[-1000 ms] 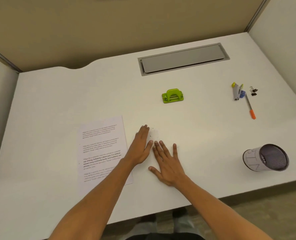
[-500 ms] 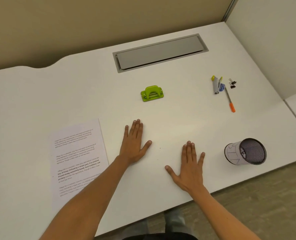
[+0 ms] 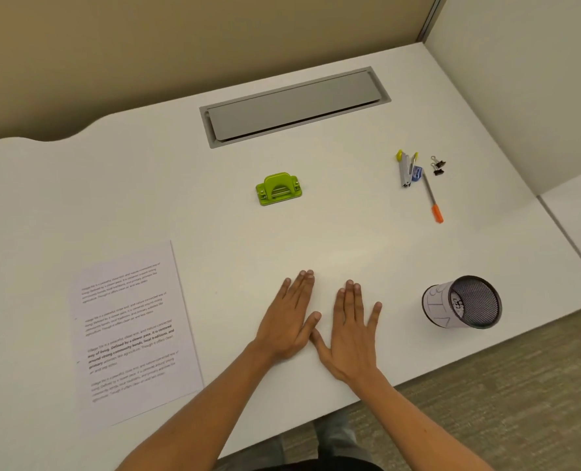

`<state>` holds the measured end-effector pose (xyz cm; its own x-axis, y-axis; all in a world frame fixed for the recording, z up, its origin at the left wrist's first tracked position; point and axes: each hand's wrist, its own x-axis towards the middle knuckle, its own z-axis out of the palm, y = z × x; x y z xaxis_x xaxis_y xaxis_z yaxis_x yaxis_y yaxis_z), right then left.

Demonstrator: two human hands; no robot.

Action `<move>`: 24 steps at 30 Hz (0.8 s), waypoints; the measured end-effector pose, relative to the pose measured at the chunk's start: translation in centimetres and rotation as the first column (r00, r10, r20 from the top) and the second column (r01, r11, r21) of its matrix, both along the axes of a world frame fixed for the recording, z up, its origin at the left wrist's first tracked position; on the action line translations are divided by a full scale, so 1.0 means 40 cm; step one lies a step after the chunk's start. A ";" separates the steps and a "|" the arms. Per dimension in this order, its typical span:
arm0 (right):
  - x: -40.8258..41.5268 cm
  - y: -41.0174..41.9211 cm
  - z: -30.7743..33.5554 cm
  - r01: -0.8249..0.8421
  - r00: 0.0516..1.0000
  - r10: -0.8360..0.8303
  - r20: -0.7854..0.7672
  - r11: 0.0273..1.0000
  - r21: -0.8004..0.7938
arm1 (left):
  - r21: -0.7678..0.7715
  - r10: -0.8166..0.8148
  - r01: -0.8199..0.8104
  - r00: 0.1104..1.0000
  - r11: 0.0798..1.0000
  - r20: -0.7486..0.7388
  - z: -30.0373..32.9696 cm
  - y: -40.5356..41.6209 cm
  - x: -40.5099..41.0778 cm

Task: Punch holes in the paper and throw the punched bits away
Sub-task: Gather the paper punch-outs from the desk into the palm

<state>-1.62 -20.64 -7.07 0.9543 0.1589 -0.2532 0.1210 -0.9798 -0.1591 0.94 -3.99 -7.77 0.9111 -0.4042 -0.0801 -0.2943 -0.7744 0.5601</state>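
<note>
Both hands (image 3: 319, 328) flat w/ fingers (image 3: 304, 287) straight on desk (image 3: 180, 198), printed sheet (image 3: 131, 331) lengthwise toward far edge, tilted slightly left.

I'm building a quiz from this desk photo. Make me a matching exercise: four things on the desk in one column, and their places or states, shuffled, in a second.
Things:
1. hole punch
2. printed paper
3. mesh cup
4. left hand

Places or states:
A. on the desk's right near its front edge, open mouth facing the camera
B. flat on the desk, fingers straight, beside the right hand
C. green, mid-desk, untouched
D. flat on the desk's left side

Pairs: 1-C, 2-D, 3-A, 4-B
</note>
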 end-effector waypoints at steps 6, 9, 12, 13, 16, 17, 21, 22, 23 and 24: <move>0.055 -0.055 0.011 0.223 0.969 -0.233 0.078 0.968 0.113 | -0.290 0.275 -0.281 0.959 0.915 -0.060 0.053 -0.015 0.022; 0.101 -0.089 0.007 0.375 0.923 -0.382 0.044 0.919 0.123 | -0.338 0.411 -0.438 0.899 0.833 -0.154 0.066 0.005 0.037; 0.127 -0.103 -0.007 0.442 0.897 -0.442 -0.025 0.893 0.079 | -0.373 0.456 -0.504 0.864 0.779 -0.214 0.068 0.027 0.044; 0.130 -0.101 -0.010 0.443 0.897 -0.441 -0.036 0.893 0.074 | -0.383 0.462 -0.514 0.858 0.767 -0.225 0.072 0.034 0.046; 0.119 -0.073 -0.011 0.347 0.938 -0.347 -0.015 0.932 0.103 | -0.402 0.470 -0.542 0.840 0.738 -0.270 0.089 0.050 0.044; 0.109 -0.058 -0.011 0.288 0.957 -0.289 -0.002 0.952 0.108 | -0.399 0.476 -0.552 0.834 0.732 -0.281 0.093 0.054 0.042; 0.066 0.004 -0.013 0.012 0.998 -0.019 0.052 0.991 0.134 | -0.420 0.524 -0.609 0.793 0.673 -0.310 0.106 0.065 0.041; 0.060 0.017 -0.012 -0.061 0.997 0.054 0.050 0.988 0.142 | -0.434 0.539 -0.631 0.775 0.643 -0.330 0.108 0.069 0.043; 0.056 0.030 -0.012 -0.132 0.991 0.127 0.040 0.980 0.148 | -0.451 0.547 -0.654 0.756 0.607 -0.359 0.110 0.072 0.044; 0.054 0.042 -0.011 -0.202 0.979 0.199 0.031 0.967 0.155 | -0.474 0.552 -0.676 0.736 0.564 -0.392 0.112 0.076 0.046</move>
